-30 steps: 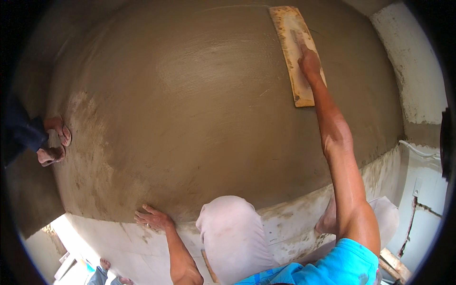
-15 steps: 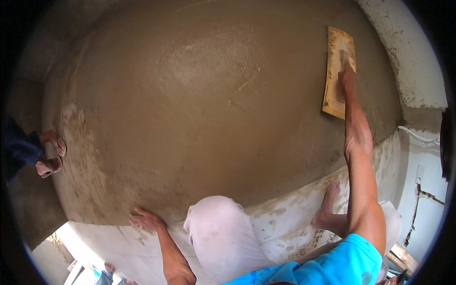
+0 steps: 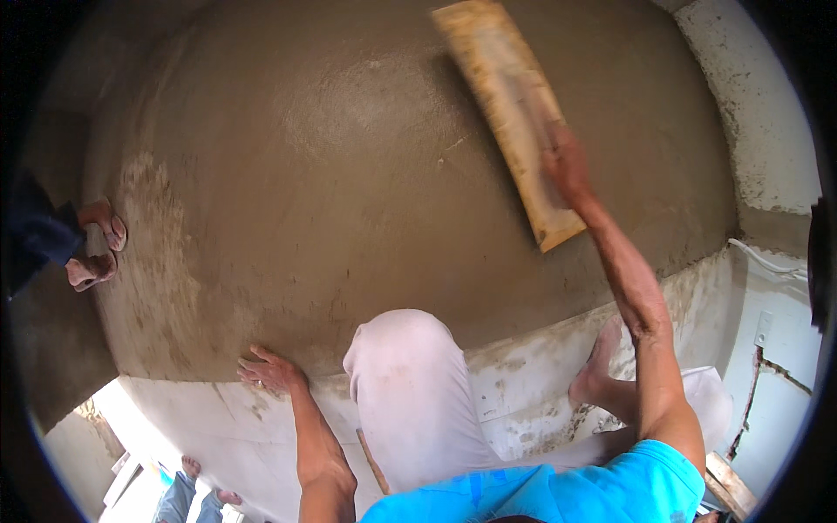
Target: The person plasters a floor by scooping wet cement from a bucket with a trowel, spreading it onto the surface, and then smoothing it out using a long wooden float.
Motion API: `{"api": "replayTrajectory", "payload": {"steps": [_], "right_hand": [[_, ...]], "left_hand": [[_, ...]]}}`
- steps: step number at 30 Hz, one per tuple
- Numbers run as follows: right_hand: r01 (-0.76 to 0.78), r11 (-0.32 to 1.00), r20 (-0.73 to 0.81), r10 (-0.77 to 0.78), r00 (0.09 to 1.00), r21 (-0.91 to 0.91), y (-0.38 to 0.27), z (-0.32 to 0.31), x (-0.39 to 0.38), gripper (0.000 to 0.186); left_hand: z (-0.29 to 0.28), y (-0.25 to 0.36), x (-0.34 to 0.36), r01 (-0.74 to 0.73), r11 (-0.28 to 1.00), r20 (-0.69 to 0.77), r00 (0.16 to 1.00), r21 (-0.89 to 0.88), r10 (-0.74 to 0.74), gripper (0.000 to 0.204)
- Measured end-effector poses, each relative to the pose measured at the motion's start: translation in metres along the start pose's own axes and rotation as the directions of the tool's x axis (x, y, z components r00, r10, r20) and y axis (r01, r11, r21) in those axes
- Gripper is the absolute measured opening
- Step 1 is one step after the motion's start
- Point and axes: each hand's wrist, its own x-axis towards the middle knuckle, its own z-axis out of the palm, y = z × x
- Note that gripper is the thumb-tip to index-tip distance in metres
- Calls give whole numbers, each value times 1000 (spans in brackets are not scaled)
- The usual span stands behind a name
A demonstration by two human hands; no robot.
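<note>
My right hand [image 3: 568,167] is closed round the handle of a long wooden float [image 3: 488,70], slightly smeared by motion. The float is tilted, its far end pointing up and left, over a broad grey-brown surface of wet cement plaster [image 3: 349,235]. At the near edge of that plaster, my left hand [image 3: 272,372] rests with its fingers spread, holding nothing. Whether the float's face is flat on the plaster throughout cannot be made out.
A white, plaster-smeared strip [image 3: 514,362] runs along the near edge, under my bent knee [image 3: 410,357]. Another person's sandalled feet [image 3: 98,253] stand at the left. White cable [image 3: 772,266] hangs by the right wall. Below left, more legs [image 3: 179,497] show.
My right hand has swept the float leftward from the right side, turning its far end to the left. My left hand stays at the plaster's near edge.
</note>
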Motion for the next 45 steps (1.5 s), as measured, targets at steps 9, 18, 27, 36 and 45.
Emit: {"api": "replayTrajectory", "payload": {"steps": [9, 18, 27, 36, 45], "right_hand": [[169, 984, 329, -179, 927, 59, -145, 15, -52, 66], [24, 993, 255, 7, 967, -118, -70, 6, -68, 56], [-75, 974, -96, 56, 994, -214, 64, -38, -72, 46], [-418, 881, -159, 390, 907, -224, 100, -95, -30, 62], [122, 992, -102, -125, 987, -29, -43, 26, 86, 60]], "left_hand": [[0, -6, 3, -62, 998, -33, 998, -20, 61, 72], [-6, 1, 2, -33, 999, -21, 999, -37, 33, 73], [-9, -3, 5, -62, 997, -22, 998, -46, 61, 74], [-5, -2, 5, -52, 997, -16, 999, -53, 51, 72], [-7, 0, -1, -74, 997, -64, 995, -14, 73, 71]]}}
